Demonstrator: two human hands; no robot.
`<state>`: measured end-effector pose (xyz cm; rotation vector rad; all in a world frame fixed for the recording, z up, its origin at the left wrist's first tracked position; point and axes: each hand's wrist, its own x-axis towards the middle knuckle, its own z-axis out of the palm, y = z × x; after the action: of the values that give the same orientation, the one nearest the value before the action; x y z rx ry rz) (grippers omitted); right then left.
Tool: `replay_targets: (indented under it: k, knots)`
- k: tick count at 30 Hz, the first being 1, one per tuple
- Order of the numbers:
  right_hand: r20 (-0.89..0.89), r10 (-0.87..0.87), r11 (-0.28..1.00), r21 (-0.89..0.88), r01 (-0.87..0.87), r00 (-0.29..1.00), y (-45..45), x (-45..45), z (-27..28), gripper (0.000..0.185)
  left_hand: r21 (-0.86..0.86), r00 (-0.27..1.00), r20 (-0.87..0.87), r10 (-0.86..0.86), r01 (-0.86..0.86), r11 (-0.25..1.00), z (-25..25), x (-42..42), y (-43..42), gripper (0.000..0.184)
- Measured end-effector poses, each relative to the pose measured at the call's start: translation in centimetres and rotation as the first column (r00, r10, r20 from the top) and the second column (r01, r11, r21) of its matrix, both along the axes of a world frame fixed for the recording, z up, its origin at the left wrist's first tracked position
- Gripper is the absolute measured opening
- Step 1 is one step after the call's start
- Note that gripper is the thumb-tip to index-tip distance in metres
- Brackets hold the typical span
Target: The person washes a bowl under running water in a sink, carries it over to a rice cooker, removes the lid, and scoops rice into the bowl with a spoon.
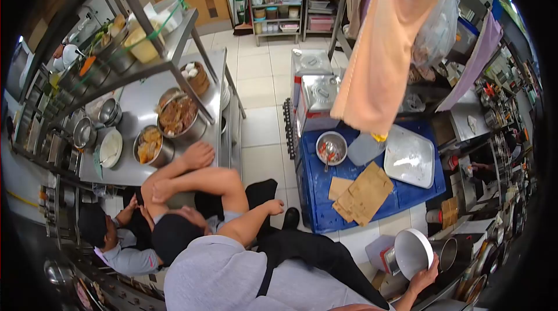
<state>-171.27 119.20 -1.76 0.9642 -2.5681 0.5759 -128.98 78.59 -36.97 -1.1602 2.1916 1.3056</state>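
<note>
My right hand (425, 276), low on the right, grips the rim of a deep white bowl (411, 253). The bowl is tilted, so its white inside faces me, and nothing shows in it. A red and white tin (381, 254) stands just left of the bowl, and a metal pot (447, 253) is to its right. My left hand (274, 207) is out in front of my body with its fingers curled, and I see nothing in it. It hangs over the floor, near a co-worker's arms.
A co-worker in a black cap (176, 238) leans by the steel table (131, 173), close on my left; another (125, 256) sits lower. Pots of food (177, 116) stand on the table. A blue surface (317, 200) holds cardboard (365, 193), a tray (410, 154) and a bowl (332, 148). Cloths (395, 38) hang above.
</note>
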Motion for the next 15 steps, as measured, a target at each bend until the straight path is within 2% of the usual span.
replay_targets:
  k: [3,4,5,7,9,11,12,13,15]
  knots:
    - [-0.051,0.043,0.998,-0.048,-0.046,0.998,-4.8,-1.9,0.6,0.043,-0.082,0.995,-0.094,-0.02,0.012,0.997,2.6,-0.3,-4.9,0.049]
    - [-0.038,0.042,0.998,-0.051,-0.044,0.998,-6.7,-2.1,1.4,0.043,-0.031,0.984,-0.072,0.165,-0.168,0.985,1.7,-0.5,-6.2,0.048]
    - [-0.038,0.04,0.998,-0.049,-0.042,0.998,-8.5,-2.3,2.4,0.043,-0.018,0.974,-0.068,0.214,-0.216,0.976,0.8,-0.7,-7.7,0.046]
    - [-0.214,0.168,0.974,-0.115,-0.196,0.962,-12.7,-2.8,4.6,0.043,-0.032,0.976,-0.008,0.218,-0.218,0.975,0.7,-1.3,-10.6,0.045]
    - [-0.226,0.17,0.961,-0.178,-0.213,0.959,-17.1,-2.5,7.2,0.042,-0.081,0.987,0.015,0.161,-0.159,0.984,1.4,-1.9,-13.7,0.047]
    - [-0.376,0.29,0.865,-0.289,-0.409,0.88,-21.5,-2.1,9.8,0.04,-0.077,0.98,0.196,-0.017,0.033,0.997,1.2,-2.6,-17.1,0.049]
    - [-0.424,0.344,0.812,-0.314,-0.492,0.838,-24.4,-1.1,11.8,0.037,-0.049,0.97,0.233,-0.073,0.087,0.995,1.3,-3.1,-19.0,0.052]
    - [-0.423,0.339,0.816,-0.314,-0.486,0.841,-27.0,-0.4,13.1,0.037,-0.048,0.969,0.234,-0.08,0.093,0.994,1.4,-3.7,-20.6,0.052]
    - [-0.506,0.479,0.573,-0.44,-0.692,0.718,-32.3,1.0,15.0,0.035,0.017,0.97,0.236,0.057,-0.063,0.998,5.8,-5.1,-24.7,0.051]
